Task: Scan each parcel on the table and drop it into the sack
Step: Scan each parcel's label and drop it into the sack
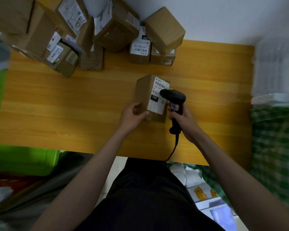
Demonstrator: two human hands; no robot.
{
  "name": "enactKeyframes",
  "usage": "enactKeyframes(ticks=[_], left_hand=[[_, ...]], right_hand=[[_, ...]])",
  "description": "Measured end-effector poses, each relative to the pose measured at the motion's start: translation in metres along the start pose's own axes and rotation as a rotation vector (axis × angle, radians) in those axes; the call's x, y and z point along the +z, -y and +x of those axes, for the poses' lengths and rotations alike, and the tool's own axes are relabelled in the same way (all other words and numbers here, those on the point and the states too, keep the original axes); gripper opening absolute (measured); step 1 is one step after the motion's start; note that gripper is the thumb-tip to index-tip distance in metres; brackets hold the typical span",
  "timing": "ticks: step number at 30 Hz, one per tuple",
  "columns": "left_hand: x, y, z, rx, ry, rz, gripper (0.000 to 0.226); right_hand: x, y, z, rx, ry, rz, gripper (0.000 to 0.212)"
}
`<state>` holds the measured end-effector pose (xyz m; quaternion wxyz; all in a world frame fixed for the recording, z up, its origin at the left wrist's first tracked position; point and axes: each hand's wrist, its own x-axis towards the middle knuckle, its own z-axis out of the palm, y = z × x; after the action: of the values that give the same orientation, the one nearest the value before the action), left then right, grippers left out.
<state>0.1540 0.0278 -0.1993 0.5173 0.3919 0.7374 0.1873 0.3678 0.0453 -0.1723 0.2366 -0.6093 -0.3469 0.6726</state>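
A small cardboard parcel (pixel 144 92) with a white shipping label on top stands on the wooden table (pixel 57 105) near its middle. My left hand (pixel 132 115) grips the parcel's near left corner, thumb on top. My right hand (pixel 184 121) holds a black corded barcode scanner (pixel 173 99) by its handle, its head over the parcel's label. A green-and-white checked sack (pixel 273 147) hangs at the table's right side.
Several more cardboard parcels (pixel 117 30) are piled along the table's far edge against the white wall. A green plastic bin (pixel 22 160) sits on the floor at the left. The scanner's cable runs off the table's near edge.
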Motion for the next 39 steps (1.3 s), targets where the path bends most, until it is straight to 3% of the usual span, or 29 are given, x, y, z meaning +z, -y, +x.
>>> enactKeyframes(ticks=[4,10,16,22,32,39], left_hand=[[-0.005,-0.003,-0.003,0.122,-0.067,0.018,0.053],[-0.003,0.003,-0.003,0.119,-0.139,0.234,0.086],[-0.013,0.012,0.008,0.010,-0.180,0.280,0.096],[-0.013,0.007,0.006,-0.182,-0.156,0.240,0.102],[-0.050,-0.023,-0.026,0.129,-0.205,0.403,0.108],[-0.082,-0.044,-0.061,0.344,-0.304,0.566,0.111]], right_hand=[[0.009,0.002,0.001,0.030,0.072,0.015,0.051],[0.037,0.007,0.000,0.012,0.147,0.080,0.057],[0.059,0.016,0.003,0.003,0.166,0.036,0.050],[0.037,0.016,-0.016,0.003,0.108,-0.016,0.043],[-0.025,0.070,-0.068,-0.129,0.026,-0.241,0.028],[-0.027,0.122,-0.093,-0.386,0.068,-0.506,0.007]])
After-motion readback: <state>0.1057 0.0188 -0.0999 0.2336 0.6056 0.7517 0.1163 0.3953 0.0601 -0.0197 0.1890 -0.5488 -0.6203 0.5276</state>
